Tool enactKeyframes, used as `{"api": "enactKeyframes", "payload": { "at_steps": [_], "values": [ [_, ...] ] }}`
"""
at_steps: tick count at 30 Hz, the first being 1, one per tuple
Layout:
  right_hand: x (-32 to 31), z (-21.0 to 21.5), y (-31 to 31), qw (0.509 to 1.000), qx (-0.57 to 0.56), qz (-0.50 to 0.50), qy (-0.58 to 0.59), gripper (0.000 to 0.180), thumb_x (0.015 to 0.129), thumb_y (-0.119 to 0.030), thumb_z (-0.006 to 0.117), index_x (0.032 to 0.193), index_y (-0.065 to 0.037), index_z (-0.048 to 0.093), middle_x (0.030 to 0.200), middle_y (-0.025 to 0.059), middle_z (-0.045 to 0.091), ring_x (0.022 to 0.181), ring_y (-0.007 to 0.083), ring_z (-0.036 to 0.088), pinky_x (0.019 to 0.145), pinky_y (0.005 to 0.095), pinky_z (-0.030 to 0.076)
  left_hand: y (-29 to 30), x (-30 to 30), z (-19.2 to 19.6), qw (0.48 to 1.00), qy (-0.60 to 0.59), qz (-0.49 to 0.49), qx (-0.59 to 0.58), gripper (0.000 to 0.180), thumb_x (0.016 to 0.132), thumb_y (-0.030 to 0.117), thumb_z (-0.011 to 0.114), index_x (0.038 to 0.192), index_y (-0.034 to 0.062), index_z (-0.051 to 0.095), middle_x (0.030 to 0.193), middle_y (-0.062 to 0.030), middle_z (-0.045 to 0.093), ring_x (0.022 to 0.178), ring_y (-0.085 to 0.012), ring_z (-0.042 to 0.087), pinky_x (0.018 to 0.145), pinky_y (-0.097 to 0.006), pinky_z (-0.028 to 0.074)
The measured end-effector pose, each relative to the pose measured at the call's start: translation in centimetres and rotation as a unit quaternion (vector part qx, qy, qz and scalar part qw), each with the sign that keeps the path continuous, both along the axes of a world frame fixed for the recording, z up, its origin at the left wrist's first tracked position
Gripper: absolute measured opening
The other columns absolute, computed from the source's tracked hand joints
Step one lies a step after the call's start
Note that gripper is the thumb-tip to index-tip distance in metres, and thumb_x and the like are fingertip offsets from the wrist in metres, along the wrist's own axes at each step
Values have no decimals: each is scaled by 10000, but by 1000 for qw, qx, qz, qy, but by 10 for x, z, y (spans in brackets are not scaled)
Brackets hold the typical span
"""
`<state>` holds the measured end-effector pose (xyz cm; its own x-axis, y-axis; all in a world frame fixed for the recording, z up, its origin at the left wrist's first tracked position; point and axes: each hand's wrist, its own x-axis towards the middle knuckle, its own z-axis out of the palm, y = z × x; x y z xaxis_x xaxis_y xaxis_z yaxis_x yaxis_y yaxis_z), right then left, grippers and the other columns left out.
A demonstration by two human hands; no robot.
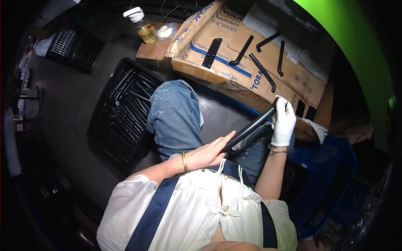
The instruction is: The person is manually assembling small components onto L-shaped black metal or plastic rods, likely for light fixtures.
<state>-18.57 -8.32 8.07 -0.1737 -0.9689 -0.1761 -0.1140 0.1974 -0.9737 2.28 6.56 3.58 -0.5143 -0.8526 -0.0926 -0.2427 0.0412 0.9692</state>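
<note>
A long black bar (251, 127), smooth and tube-like, slants across my lap. My right hand (284, 119), in a white glove, pinches its upper end. My bare left hand (207, 152) is at the lower end, with straight fingers along one side of the bar and the thumb on the other; the palm hides that tip. Several black bars with bent ends lie on the cardboard box (197, 69) ahead of me, among them a bent bar (263, 73) nearest my right hand and a pair of bars (212, 53) side by side at the left.
Left of my knee stands a black crate (98, 100) full of similar black bars. Another black crate (75, 48) is farther left. A bottle of yellow liquid (145, 30) and a small plastic bag (166, 31) stand beyond. Blue bins (320, 167) are at my right.
</note>
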Motion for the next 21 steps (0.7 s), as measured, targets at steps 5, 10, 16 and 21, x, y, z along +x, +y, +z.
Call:
{"api": "enactKeyframes", "payload": {
  "at_steps": [5, 10, 16, 21],
  "values": [
    [-3, -8, -3, 998, -1, 45, 34, 200, 991, -233, 556, 1013, -46, 626, 638, -66, 455, 434, 3, 310, 380, 186, 218, -3, 3, 4, 999, -15, 17, -30, 710, 905, 27, 492, 1523, 9, 142, 1344, -213, 440, 1181, -320, 533, 1008, -362, 431],
    [25, 6, 22, 982, 62, 133, -121, 219, 1004, -212, 480, 1090, -61, 613, 653, -76, 448, 468, -14, 307, 396, 158, 235, -27, 16, 11, 960, 183, 33, 211, 569, 1016, 134, 429, 1516, 62, 167, 993, -55, 520, 705, -92, 549, 653, -235, 492],
    [64, -19, 66, 944, 71, 294, -131, 291, 974, -162, 515, 1201, -2, 599, 809, -11, 559, 719, 50, 485, 665, 197, 405, -49, 20, 0, 933, 252, 145, 212, 312, 1037, 233, 466, 1290, 62, 404, 845, -18, 525, 576, -57, 516, 471, -206, 450],
    [57, -4, 65, 944, 69, 321, -34, 250, 962, -150, 562, 1176, -28, 609, 838, 2, 581, 709, 34, 492, 627, 190, 399, -42, 25, -2, 933, 217, 147, 246, 275, 1022, 277, 511, 1184, 72, 426, 762, 7, 476, 492, -45, 459, 408, -209, 390]
  ]
}}
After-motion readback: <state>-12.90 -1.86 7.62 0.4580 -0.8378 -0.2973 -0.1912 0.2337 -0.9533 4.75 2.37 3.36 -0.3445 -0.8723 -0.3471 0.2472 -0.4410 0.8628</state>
